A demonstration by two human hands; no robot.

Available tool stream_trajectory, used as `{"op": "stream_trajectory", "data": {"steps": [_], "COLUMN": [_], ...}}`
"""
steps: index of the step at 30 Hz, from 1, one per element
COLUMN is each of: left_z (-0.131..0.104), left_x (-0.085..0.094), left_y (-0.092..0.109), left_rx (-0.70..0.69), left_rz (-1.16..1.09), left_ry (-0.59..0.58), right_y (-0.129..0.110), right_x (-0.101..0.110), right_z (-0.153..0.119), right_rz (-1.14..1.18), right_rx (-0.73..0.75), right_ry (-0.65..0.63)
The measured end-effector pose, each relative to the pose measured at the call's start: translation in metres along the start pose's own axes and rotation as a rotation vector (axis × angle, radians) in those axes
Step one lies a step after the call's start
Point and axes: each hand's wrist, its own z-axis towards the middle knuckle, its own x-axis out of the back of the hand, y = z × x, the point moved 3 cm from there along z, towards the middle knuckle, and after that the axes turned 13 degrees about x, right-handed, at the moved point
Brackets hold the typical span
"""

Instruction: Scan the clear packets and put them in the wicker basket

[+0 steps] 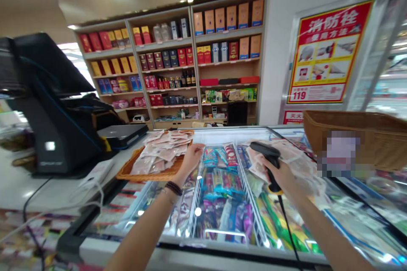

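Observation:
My right hand [281,172] is wrapped round the handle of a black barcode scanner [265,149], its head pointing left and its cord hanging down. Flat clear packets [295,159] lie on the freezer glass behind and beside that hand. My left hand [190,159] is at the right edge of a shallow wicker basket [127,173], its fingers drawn together and pointing right. What they pinch, if anything, is too small to make out. Several flat, pale plastic packets [159,150] are heaped in the basket. A dark beaded bracelet circles my left wrist.
Below my hands is a glass-topped chest freezer with wire baskets of wrapped ice creams [222,182]. A black checkout terminal [47,106] and a flat dark device [122,133] stand left. A brown woven basket [378,139] sits right. Shelves of boxes [168,59] line the back.

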Motion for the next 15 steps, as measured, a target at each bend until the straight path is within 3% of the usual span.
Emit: {"op": "stream_trajectory", "data": {"steps": [4,7,12,15], "left_z": [-0.002,-0.013,-0.028,-0.025], "left_x": [0.067,0.1,0.113,0.111], "left_y": [-0.007,-0.016,-0.03,-0.036], "left_rx": [0.103,0.31,0.572,0.599], "left_rz": [0.129,0.159,0.094,-0.017], "left_ry": [0.287,0.558,0.802,0.775], "right_y": [-0.013,-0.016,-0.006,-0.002], "right_x": [-0.049,-0.081,-0.116,-0.12], "right_z": [0.004,-0.002,-0.019,-0.025], "right_rz": [0.097,0.135,0.153,0.141], "right_rx": [0.011,0.002,-0.053,-0.051], "right_ry": [-0.082,-0.14,-0.25,-0.265]}}
